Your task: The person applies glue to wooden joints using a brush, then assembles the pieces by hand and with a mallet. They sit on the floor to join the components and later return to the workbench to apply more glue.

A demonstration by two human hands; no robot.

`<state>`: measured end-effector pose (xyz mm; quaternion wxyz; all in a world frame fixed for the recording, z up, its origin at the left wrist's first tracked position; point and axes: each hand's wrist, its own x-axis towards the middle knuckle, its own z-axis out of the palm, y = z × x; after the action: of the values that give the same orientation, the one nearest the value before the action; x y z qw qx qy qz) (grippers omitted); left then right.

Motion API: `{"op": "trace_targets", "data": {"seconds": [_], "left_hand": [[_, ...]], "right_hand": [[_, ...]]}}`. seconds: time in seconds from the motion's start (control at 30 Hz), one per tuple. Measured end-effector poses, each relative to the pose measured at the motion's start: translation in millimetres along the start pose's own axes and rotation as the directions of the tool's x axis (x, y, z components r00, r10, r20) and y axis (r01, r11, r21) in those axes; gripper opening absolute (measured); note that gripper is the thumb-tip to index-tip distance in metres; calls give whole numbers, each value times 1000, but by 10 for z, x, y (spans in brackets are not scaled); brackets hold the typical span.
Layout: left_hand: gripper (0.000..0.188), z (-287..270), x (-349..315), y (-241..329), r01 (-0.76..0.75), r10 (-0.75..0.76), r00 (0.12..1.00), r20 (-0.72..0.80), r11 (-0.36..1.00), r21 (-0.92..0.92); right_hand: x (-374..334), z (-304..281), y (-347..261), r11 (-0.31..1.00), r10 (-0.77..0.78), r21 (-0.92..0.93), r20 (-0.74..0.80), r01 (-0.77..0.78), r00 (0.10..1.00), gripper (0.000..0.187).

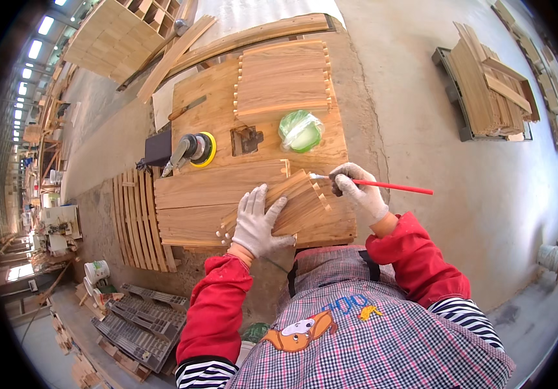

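My left hand (257,219), in a pale work glove, lies spread on a wooden board (297,206) with jointed ends, steadying it at an angle over a longer wooden panel (217,207). My right hand (360,189), gloved too, grips a thin brush (392,187) with a red handle. The brush's pale tip is at the jointed end of the angled board; whether it touches is too small to tell. Beyond the hands stands a bowl-like green container (302,131) wrapped in clear plastic. At the back of the bench lie panels (283,78) with notched ends.
The wooden workbench (337,223) has a square cutout (245,140). An orbital sander (196,149) with a yellow pad and a knife-like tool (187,109) lie on its left. A slatted pallet (138,220) is at left, and stacked boards (486,91) sit on the floor at right.
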<state>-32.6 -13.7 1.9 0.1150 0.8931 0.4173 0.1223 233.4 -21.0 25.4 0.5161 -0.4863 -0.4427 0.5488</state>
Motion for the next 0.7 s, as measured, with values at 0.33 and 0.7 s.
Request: {"op": "trace_targets", "data": {"seconds": [0.33, 0.7], "left_hand": [[66, 69, -7, -25, 22, -27, 994, -109, 999, -48], [65, 58, -14, -10, 21, -26, 993, -111, 999, -47]], "right_hand": [[10, 55, 76, 998, 36, -49, -80, -40, 996, 13], [64, 149, -27, 998, -14, 59, -113, 20, 993, 13]]}}
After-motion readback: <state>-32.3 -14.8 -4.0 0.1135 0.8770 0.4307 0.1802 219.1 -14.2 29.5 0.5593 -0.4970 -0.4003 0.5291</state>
